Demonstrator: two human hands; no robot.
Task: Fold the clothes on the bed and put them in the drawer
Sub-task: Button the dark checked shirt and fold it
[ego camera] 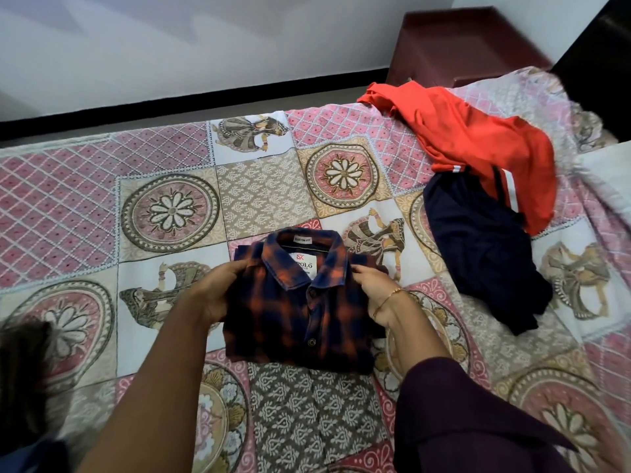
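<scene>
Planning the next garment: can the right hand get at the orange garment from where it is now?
Probably yes, once free: the right hand grips the plaid shirt, and only open bedspread lies toward the orange garment.

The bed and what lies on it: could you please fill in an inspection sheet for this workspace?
Surface: bed under a patterned patchwork bedspread.
Job's things: plaid shirt folded, collar up, lying near the front edge; orange garment and navy garment unfolded, heaped at the far right, overlapping.
Clutter: nothing seen.
Grippers: left hand grips the shirt's left side; right hand, with a bracelet, grips its right side.
Cables: nothing seen.
Surroundings: maroon cabinet beyond the bed; white wall with dark skirting.
</scene>
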